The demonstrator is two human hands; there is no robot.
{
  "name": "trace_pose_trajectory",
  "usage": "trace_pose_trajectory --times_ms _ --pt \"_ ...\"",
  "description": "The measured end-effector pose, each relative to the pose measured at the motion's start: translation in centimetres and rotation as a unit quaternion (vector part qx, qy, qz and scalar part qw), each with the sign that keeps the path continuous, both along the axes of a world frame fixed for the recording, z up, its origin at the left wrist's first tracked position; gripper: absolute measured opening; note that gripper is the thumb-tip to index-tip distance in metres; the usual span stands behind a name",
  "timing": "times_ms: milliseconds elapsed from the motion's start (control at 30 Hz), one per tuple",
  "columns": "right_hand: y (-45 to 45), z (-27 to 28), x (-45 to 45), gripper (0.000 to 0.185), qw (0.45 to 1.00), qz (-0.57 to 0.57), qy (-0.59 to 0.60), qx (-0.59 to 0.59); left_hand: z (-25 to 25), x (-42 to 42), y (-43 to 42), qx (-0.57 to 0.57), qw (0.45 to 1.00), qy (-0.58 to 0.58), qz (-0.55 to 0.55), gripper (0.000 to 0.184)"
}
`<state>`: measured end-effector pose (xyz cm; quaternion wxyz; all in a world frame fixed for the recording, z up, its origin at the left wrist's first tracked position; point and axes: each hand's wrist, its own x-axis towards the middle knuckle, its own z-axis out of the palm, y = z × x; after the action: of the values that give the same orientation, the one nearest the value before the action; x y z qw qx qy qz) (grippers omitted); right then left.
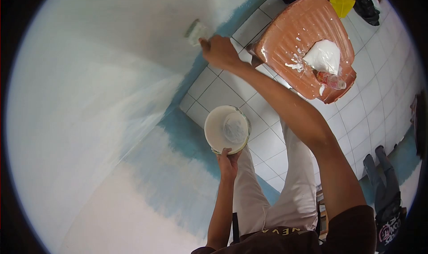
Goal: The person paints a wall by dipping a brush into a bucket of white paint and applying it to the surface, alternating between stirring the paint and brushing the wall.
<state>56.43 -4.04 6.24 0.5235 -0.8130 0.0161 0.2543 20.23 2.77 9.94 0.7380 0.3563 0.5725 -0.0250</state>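
Observation:
My right hand is closed on a paintbrush, its broad head smeared with whitish paint and close to the wall; I cannot tell whether the bristles touch it. The wall is pale, with blue patches left near its lower edge. Low in front of my legs, my left hand grips the rim of a white bucket, thumb over the edge. The bucket tilts toward me, with a little whitish paint on its bottom.
A brown plastic chair stands on the tiled floor, splashed with white paint. On it lie a white bag and a clear plastic bottle. Behind it are a yellow bag and a black bag. Clothes hang at right.

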Motion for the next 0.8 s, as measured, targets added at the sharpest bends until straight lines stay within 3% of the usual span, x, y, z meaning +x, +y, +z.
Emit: trace_pose_trajectory --times_ms 67,133,267,367,467,533,567,667,767,800 --pt "-0.8 4.6 -1.3 0.049 0.999 0.015 -0.047 0.008 0.7 0.4 0.1 -0.001 0.999 -0.010 -0.031 0.056" --pt "-1.4 8.4 -2.5 0.060 0.979 -0.011 -0.157 0.134 1.4 0.8 0.1 0.003 0.999 0.003 -0.038 0.056" --pt "-0.4 5.4 -1.6 0.059 0.953 0.019 -0.240 0.183 2.0 1.2 1.4 -0.004 0.998 -0.002 -0.060 0.058" --pt "1.0 -1.5 -1.0 0.050 0.981 0.009 -0.154 0.115 1.7 1.1 3.0 0.018 0.997 0.019 -0.075 0.060" --pt "1.4 -8.2 -1.8 0.055 0.993 -0.018 -0.096 0.067 1.1 0.8 4.7 0.036 0.995 0.064 -0.072 0.064" --pt "1.1 -12.5 -2.0 0.059 0.999 0.012 0.041 -0.028 0.4 0.1 5.9 0.043 0.995 0.059 -0.075 0.064" --pt "1.0 -14.6 -2.2 0.060 0.997 0.014 0.042 -0.063 0.1 -0.3 6.4 0.046 0.995 0.050 -0.075 0.064" --pt "2.0 -16.9 -3.4 0.060 0.979 -0.002 0.134 -0.152 -0.8 -2.4 7.8 0.036 0.996 0.038 -0.067 0.063" --pt "4.5 -13.0 -3.9 0.057 0.993 0.040 0.069 -0.084 -1.1 -3.3 8.0 0.027 0.998 0.050 -0.029 0.063" --pt "5.6 -10.6 -4.2 0.056 0.996 -0.003 0.035 -0.083 -1.1 -3.6 7.9 0.022 0.998 0.049 -0.026 0.063"
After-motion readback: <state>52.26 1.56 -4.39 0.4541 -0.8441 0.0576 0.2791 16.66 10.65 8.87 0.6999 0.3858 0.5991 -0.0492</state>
